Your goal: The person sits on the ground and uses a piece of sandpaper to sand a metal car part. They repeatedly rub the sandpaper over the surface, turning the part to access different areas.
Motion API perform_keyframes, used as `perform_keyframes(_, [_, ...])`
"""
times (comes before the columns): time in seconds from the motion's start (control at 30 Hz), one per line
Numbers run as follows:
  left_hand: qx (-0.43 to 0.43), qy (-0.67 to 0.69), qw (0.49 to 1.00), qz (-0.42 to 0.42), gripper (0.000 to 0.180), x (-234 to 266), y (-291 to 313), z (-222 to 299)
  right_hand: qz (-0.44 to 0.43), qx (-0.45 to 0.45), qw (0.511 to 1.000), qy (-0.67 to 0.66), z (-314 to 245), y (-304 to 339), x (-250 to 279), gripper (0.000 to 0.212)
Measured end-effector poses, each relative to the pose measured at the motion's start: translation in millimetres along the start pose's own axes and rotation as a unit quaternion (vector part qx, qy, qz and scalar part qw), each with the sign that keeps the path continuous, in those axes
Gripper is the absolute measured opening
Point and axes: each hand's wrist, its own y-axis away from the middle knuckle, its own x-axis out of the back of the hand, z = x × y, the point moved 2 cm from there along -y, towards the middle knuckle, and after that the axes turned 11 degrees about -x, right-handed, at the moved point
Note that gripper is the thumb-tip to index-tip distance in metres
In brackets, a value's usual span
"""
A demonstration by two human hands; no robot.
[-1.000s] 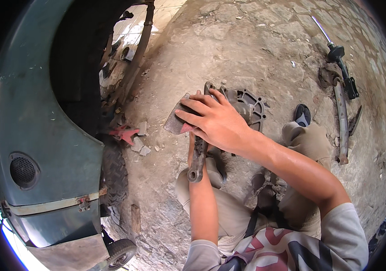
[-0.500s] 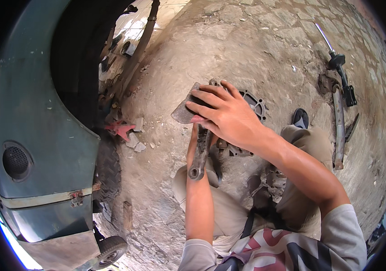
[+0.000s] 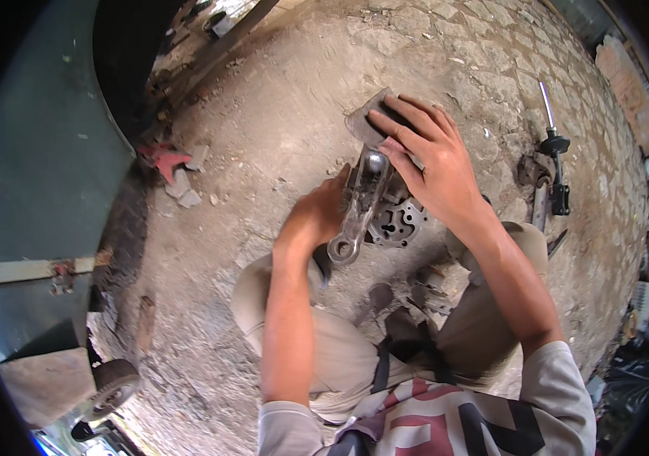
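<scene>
A dark metal arm with a round eye at its near end (image 3: pixel 368 190) slants across the middle, off the ground. My left hand (image 3: pixel 323 209) grips it from the left; its fingertips are hidden behind the metal. My right hand (image 3: pixel 437 156) presses a worn grey sheet that looks like sandpaper (image 3: pixel 367 120), with a reddish edge by the thumb, over the arm's far end. The fingers lie along the sheet, and that end is covered. Just beyond the arm's right side, a metal housing with several bolt holes (image 3: pixel 397 226) rests on the ground.
At the left stands a green vehicle body (image 3: pixel 36 175), with a red metal piece (image 3: pixel 163 159) and broken stone (image 3: pixel 182 188) beside it. A shock absorber (image 3: pixel 557 163) and a rusty bar (image 3: pixel 540 207) lie at the right. Dark metal parts (image 3: pixel 431 281) sit between my knees.
My view has shifted. The right hand and grey sheet have moved farther out along the metal arm, uncovering its middle. More of my left hand shows beside the arm.
</scene>
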Motion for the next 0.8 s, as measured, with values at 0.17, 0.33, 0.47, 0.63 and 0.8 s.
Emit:
perform_keyframes(0.17, [0.058,-0.084,0.994,-0.037,0.075,14.0,23.0,7.0,0.021,0.010,0.998,0.054,-5.3,1.0,-2.9,0.034])
perform_keyframes(0.33, [0.092,-0.068,0.993,-0.037,0.071,28.7,37.8,11.6,0.029,-0.007,0.999,0.045,-7.9,4.2,-9.6,0.032])
perform_keyframes(0.47, [0.068,-0.080,0.994,-0.028,0.067,30.3,41.3,10.6,0.049,0.005,0.996,0.069,2.0,3.0,-8.5,0.031])
perform_keyframes(0.63, [0.059,-0.064,0.996,-0.022,0.064,28.4,38.1,13.5,0.065,0.010,0.994,0.084,2.6,5.7,-12.1,0.031])
perform_keyframes(0.8, [0.056,-0.067,0.996,-0.028,0.063,28.6,35.3,14.8,0.065,0.023,0.994,0.086,2.9,9.0,-11.2,0.032])
